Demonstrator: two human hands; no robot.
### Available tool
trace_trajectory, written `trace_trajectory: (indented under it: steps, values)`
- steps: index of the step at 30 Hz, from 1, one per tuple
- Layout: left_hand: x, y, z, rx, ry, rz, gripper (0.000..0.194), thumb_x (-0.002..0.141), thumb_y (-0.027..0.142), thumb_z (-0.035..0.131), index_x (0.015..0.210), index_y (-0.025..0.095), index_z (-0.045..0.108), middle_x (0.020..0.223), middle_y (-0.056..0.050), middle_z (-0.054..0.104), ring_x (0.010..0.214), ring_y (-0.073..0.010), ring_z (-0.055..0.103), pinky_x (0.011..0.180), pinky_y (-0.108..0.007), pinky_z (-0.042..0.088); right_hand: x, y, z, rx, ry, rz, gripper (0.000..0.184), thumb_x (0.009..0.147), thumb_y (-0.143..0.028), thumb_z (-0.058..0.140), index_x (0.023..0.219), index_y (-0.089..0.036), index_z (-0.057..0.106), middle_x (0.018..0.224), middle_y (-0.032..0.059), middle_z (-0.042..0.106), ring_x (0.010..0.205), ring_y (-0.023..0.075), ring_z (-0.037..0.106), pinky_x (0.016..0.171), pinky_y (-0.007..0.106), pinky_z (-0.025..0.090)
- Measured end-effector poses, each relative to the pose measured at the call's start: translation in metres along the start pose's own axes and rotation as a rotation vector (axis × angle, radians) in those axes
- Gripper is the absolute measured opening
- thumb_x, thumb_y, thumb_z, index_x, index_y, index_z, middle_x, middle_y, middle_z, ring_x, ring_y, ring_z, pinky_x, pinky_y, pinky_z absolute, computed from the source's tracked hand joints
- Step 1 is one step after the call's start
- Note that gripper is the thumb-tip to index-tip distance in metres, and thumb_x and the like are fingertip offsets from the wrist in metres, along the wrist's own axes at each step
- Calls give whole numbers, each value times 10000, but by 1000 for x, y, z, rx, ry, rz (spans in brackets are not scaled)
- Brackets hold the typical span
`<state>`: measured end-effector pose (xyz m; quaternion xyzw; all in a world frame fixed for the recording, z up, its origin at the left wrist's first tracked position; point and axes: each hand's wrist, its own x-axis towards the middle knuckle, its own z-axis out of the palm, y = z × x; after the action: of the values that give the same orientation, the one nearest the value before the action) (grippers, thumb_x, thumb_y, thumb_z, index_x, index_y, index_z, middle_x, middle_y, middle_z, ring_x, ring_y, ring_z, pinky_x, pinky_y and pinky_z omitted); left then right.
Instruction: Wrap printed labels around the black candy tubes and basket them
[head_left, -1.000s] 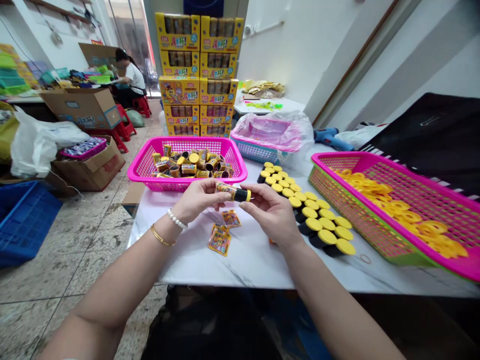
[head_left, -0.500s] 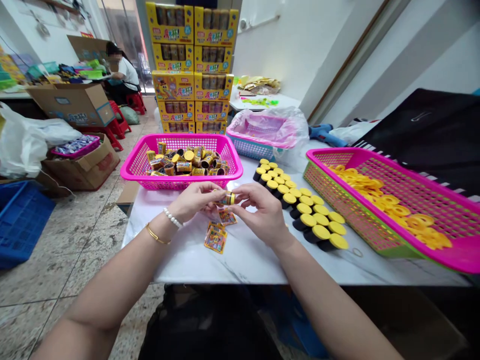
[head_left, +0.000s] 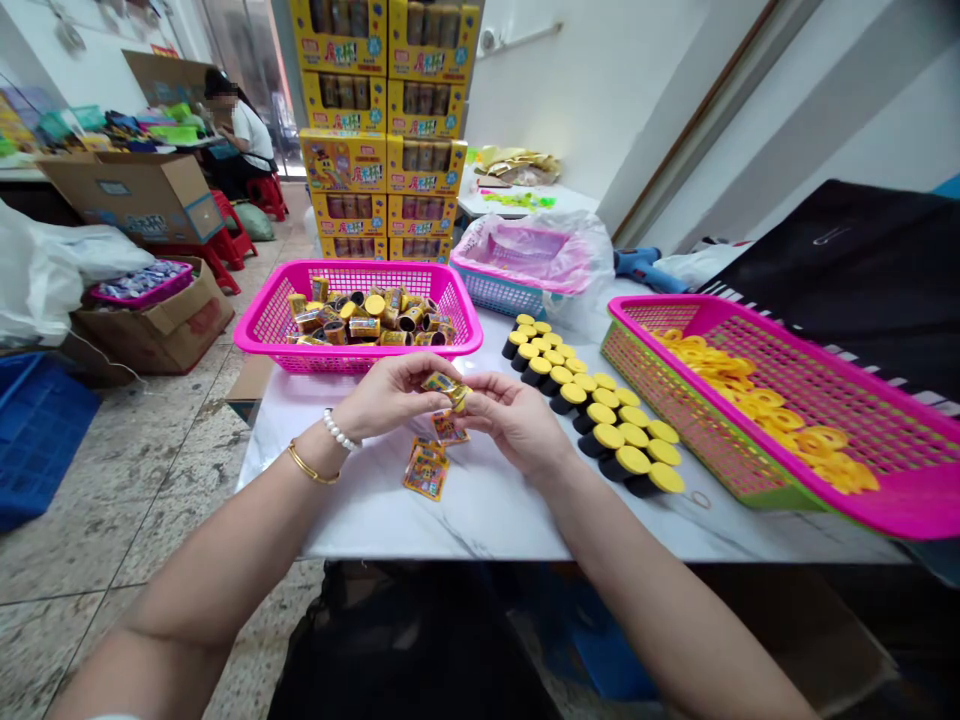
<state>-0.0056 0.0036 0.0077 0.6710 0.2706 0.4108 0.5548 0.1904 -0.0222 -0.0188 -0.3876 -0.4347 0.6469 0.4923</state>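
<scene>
Just now the left hand (head_left: 384,396) and right hand (head_left: 511,420) meet above the table, their fingertips (head_left: 471,386) pinching a small printed sachet (head_left: 439,382) against a small yellow piece (head_left: 459,398); the fingers hide what that piece is. Two more sachets (head_left: 426,470) lie just below on the white marble table (head_left: 495,525), printed in yellow and red, their wording too small to read. A pearl bracelet (head_left: 339,431) and a gold bangle (head_left: 311,465) circle the left wrist. Ahead, a pink basket (head_left: 360,266) holds a heap of labelled canisters (head_left: 367,318). To the right stand rows of black tubes with yellow caps (head_left: 592,410), and a pink-and-green basket (head_left: 720,345) holds yellow rings (head_left: 765,408). Farther back, stacked yellow cartons (head_left: 382,150) carry a red Chinese title, and a co-worker (head_left: 244,135) sits beyond them.
</scene>
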Motion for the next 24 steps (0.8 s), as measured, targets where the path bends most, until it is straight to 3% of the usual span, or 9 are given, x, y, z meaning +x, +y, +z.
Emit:
trace_trajectory:
  steps: [5, 9, 11, 14, 16, 20, 22, 24]
  values:
    - [0, 1, 2, -83, -8, -5, 318, 714, 246, 842, 990, 134, 730, 968, -89, 706, 875, -160, 665, 797, -261, 531, 4, 2, -2, 79, -42, 89, 419, 610, -379, 935, 906, -188, 708, 836, 31, 776, 691, 152, 744, 674, 274, 650]
    - [1, 1, 4, -107, 136, -147, 448, 770, 401, 803, 1109, 137, 675, 829, -49, 679, 620, -106, 599, 561, -207, 466, 5, 7, -2, -75, 67, -157, 390, 634, -355, 917, 893, -197, 672, 838, 5, 754, 757, 157, 738, 785, 326, 641]
    - [2, 1, 3, -51, 157, -201, 403, 813, 456, 748, 1024, 120, 680, 729, -34, 645, 509, -89, 524, 467, -201, 385, 3, 9, 0, -215, 111, -314, 371, 647, -332, 907, 907, -207, 674, 874, 4, 741, 813, 162, 730, 835, 338, 628]
    - [2, -1, 1, 33, 157, -183, 282, 793, 379, 768, 832, 114, 681, 697, -39, 636, 538, -90, 519, 505, -200, 387, 0, 10, 3, -335, 149, -436, 354, 660, -324, 900, 923, -214, 690, 904, 14, 734, 844, 168, 722, 860, 345, 621]
    - [2, -3, 0, 61, 144, -127, 205, 751, 289, 796, 805, 124, 687, 731, -39, 647, 620, -103, 552, 583, -204, 420, 1, 9, 2, -249, 131, -317, 381, 655, -353, 907, 938, -208, 696, 867, 19, 746, 783, 170, 732, 795, 343, 641]
    - [2, -7, -1, 112, 59, -33, 194, 730, 196, 778, 909, 159, 714, 765, -20, 639, 690, -123, 557, 648, -217, 434, 5, 8, -2, 22, -10, 85, 426, 617, -397, 931, 917, -176, 726, 853, 44, 778, 712, 154, 748, 685, 258, 649]
    - [1, -8, -2, 144, 39, -14, 209, 732, 174, 760, 936, 166, 720, 780, -22, 639, 692, -128, 550, 650, -224, 433, 5, 9, -2, 77, -20, 111, 407, 602, -356, 946, 901, -180, 733, 862, 31, 784, 731, 138, 754, 707, 225, 644]
    - [1, -6, -2, 164, 31, 3, 217, 724, 143, 741, 939, 167, 725, 830, -35, 654, 722, -137, 567, 664, -230, 441, 4, 11, 0, 88, 2, 38, 380, 606, -294, 948, 898, -195, 727, 851, 7, 785, 758, 140, 762, 756, 239, 650]
